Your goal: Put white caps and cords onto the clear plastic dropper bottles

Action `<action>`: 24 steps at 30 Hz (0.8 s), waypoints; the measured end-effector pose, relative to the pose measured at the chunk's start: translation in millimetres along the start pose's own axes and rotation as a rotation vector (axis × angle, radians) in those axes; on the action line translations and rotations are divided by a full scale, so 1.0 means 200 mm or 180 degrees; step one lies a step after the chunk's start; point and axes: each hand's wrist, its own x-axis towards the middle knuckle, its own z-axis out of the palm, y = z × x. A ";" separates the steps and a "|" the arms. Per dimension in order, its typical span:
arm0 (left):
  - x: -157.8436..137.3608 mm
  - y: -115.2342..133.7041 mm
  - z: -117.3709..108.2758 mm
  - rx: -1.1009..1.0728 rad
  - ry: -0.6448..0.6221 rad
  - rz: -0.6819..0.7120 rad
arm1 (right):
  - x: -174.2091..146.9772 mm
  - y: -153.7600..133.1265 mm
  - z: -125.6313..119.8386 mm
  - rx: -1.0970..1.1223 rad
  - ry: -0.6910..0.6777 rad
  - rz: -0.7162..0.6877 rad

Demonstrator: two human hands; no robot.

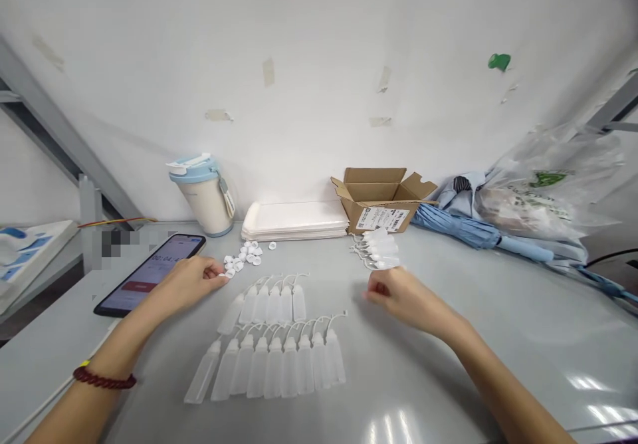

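My left hand (pixel 192 281) is at the near edge of a loose pile of small white caps (pixel 244 256). Its thumb and fingers are closed on a white cap at the edge of that pile. My right hand (pixel 399 294) hovers above the table with curled fingers, just in front of a small heap of white-capped bottles (pixel 383 248); anything inside its fingers is hidden. Between the hands lie two rows of translucent squeeze bottles with thin looped cap straps, a back row (pixel 274 304) and a longer front row (pixel 274 367).
A phone (pixel 149 274) with a running timer lies beside my left forearm. Along the wall stand a cream tumbler (pixel 204 198), a stack of white sheets (pixel 299 218) and an open cardboard box (pixel 381 211). A folded blue umbrella (pixel 463 228) and a plastic bag (pixel 543 191) are at right.
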 end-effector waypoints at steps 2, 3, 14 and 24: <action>-0.01 0.01 0.00 -0.0045 -0.0053 -0.0023 | -0.05 -0.08 0.03 0.0405 -0.0611 -0.0500; -0.01 0.02 -0.01 -0.0052 -0.0062 -0.0031 | -0.07 -0.13 0.05 0.0572 -0.0877 -0.0600; -0.05 0.06 0.00 -0.0480 0.0215 -0.0083 | -0.07 -0.23 0.15 0.0389 -0.0765 -0.0128; -0.10 0.28 0.00 -0.2242 0.0058 0.0539 | 0.02 -0.15 0.16 0.0471 0.0996 -0.0358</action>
